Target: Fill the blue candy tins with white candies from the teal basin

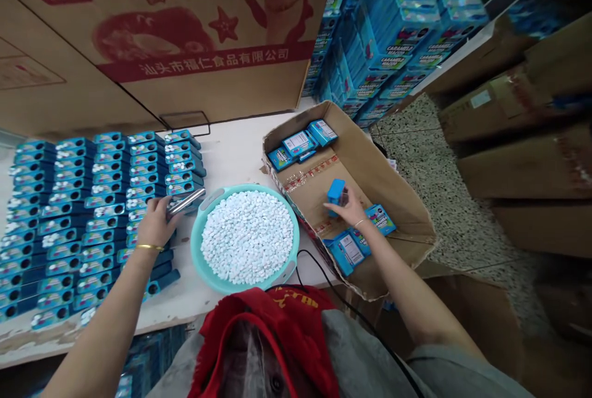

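A silver metal tube (pixel 186 202) is gripped in the closed, curled fingers (pixel 161 205) of the left hand (pixel 155 222), with its far end held just over rows of blue packs (pixel 92 213) laid out on a white table (pixel 231 157). The right hand (pixel 348 208) is reached into a shallow cardboard carton (pixel 370 151), its fingers (pixel 337 205) partly extended. An upright blue box (pixel 336 195) is touched by them, but whether it is gripped cannot be told. Flat printed packs (pixel 300 143) are lying in the carton. Between the hands a teal basin (pixel 198 244) is set, heaped with white sweets (pixel 247 237), and a gold bangle (pixel 148 247) is worn on the left wrist – neither is touched by the fingers.
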